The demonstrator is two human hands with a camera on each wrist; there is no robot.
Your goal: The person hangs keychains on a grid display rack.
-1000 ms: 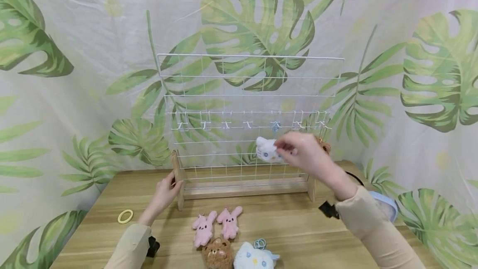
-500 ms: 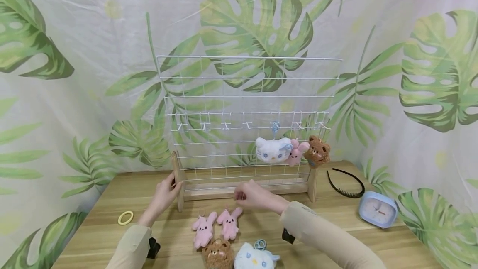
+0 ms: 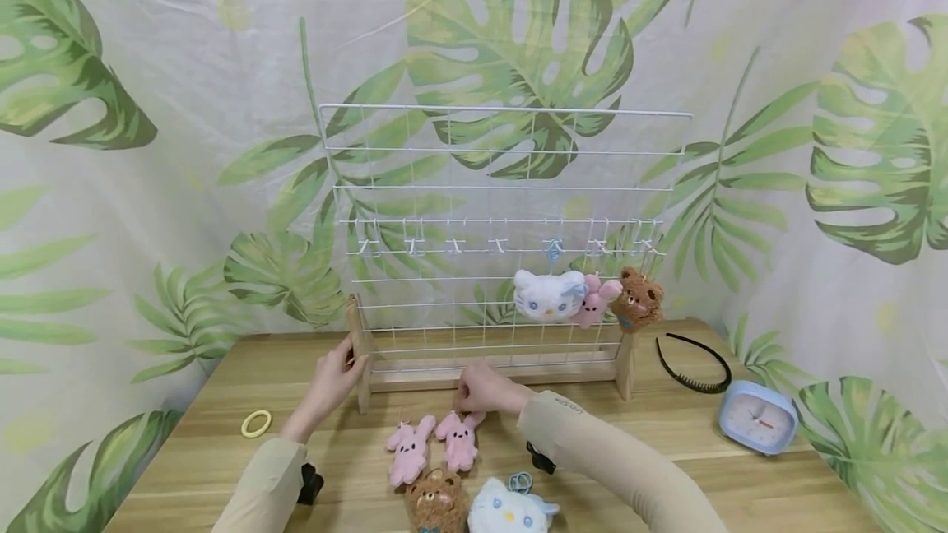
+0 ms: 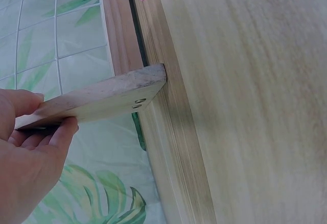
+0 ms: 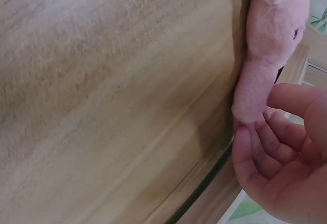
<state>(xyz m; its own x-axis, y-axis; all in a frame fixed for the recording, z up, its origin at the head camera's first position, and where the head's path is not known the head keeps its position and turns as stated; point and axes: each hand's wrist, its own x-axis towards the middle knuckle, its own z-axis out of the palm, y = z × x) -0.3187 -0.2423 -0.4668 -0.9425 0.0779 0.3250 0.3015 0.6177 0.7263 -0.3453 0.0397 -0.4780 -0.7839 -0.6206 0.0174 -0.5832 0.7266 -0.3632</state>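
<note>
Left hand [image 3: 331, 374] clamped on left post [image 3: 363, 393] of rack [image 3: 504, 109]; right hand [image 3: 485, 389] curled at ear end of right pink bunny [image 3: 461, 444], can't tell if pinching. Bunny lies on table [image 3: 192, 455], near side of rack, right of left pink bunny [image 3: 407, 456]. Hung right on rack: white cat [image 3: 548, 296], 3rd pink bunny [image 3: 590, 308], brown bear [image 3: 640, 298]

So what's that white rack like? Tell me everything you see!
The rack is a white grid that looks like metal wire, standing on the table. Two wooden-looking side posts and a bar form its base. Small white hooks run across its middle. A white cat plush, a pink rabbit plush and a brown bear plush hang on its right side. The left hand grips its left post.
</note>
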